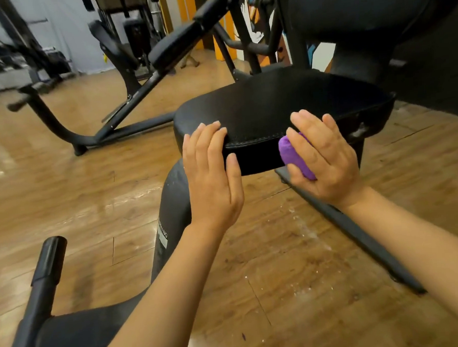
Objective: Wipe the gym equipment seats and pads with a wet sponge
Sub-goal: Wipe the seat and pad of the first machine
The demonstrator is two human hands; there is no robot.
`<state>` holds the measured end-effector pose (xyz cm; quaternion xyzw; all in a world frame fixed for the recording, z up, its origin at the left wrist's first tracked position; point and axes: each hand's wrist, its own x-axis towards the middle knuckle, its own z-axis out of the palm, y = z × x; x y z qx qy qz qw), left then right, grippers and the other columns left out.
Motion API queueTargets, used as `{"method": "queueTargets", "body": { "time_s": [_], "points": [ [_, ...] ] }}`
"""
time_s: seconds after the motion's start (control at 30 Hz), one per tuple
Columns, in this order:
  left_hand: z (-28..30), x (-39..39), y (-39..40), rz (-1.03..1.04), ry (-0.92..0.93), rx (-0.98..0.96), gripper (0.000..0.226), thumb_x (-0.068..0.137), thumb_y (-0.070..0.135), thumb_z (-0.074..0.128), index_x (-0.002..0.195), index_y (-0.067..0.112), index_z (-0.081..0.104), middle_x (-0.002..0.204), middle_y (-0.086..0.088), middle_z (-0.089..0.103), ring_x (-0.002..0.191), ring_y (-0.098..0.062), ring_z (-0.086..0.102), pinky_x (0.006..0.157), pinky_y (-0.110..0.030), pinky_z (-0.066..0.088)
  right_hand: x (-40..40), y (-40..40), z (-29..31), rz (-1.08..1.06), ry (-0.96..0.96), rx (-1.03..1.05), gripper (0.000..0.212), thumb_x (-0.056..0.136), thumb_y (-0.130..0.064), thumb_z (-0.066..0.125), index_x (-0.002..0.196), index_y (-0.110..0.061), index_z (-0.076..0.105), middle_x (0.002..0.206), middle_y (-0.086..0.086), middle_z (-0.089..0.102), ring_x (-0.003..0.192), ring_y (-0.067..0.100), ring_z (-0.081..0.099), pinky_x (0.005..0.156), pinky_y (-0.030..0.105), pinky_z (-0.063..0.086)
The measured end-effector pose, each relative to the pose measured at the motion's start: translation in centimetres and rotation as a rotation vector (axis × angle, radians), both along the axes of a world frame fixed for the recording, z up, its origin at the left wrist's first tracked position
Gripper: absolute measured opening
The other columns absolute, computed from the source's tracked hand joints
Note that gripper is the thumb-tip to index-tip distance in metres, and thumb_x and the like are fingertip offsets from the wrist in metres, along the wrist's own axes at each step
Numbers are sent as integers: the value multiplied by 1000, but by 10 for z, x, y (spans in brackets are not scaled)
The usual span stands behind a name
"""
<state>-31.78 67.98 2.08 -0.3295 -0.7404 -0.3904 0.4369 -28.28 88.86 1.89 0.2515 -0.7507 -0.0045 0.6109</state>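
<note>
The purple sponge (296, 155) sits pressed against the front edge of the black padded seat (285, 102), right where the stitched seam runs along the rim. The right hand (323, 159) grips it, palm over the sponge, fingers curled across the top so that their tips reach onto the seat's upper surface, while the thumb wraps under the sponge's lower end. The left hand (211, 171) rests on the same front edge further to the left, fingers straight and laid flat on top of the pad, thumb down against the seat's front face, holding nothing. The 2 hands are apart, with a stretch of bare seat rim between them. The seat is glossy and has a scuffed, torn patch at its right front corner. Below it, the thick black frame tube (171, 209) of the machine curves down toward the wooden floor (62, 189), carrying a small label with lettering too blurred to read. A black handle bar (45, 273) rises at the lower left. White specks are scattered on the floor beneath the seat. Behind, another black bench machine (136, 71) stands at an angle.
</note>
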Motion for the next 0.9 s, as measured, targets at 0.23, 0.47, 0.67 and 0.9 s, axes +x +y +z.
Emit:
{"method": "queueTargets", "body": {
  "time_s": [0.23, 0.47, 0.67, 0.9],
  "points": [
    [-6, -8, 9, 24, 68, 39, 38, 104, 25, 29, 133, 4, 41, 137, -17, 48, 135, -33, 37, 120, -54, 16, -13, -51, 9, 142, 40, -30, 41, 91, -10, 69, 129, 2, 59, 138, 18, 54, 129, 36, 52, 114, 49, 35],
    [-3, -3, 17, 118, 96, 20, 37, 102, 21, 34, 129, -2, 45, 132, -18, 49, 129, -39, 41, 114, -61, 21, -2, 20, 18, 80, 65, 164, 45, 92, -12, 70, 131, 2, 53, 136, 23, 55, 128, 35, 54, 111, 47, 40],
    [9, 2, 28, 232, 191, -117, 36, 104, 26, 32, 118, 3, 56, 124, -15, 60, 119, -31, 51, 115, -49, 27, 1, 60, 4, 53, -46, -13, 51, 95, -16, 62, 138, 5, 41, 142, 23, 43, 134, 37, 45, 116, 49, 33],
    [4, -5, 35, 313, 274, -109, 29, 104, 27, 32, 119, 11, 51, 117, -12, 64, 113, -25, 51, 111, -40, 27, -11, -16, 18, 205, 42, -57, 42, 91, -7, 67, 131, 4, 55, 135, 22, 56, 129, 35, 53, 112, 48, 39]
  ]
}}
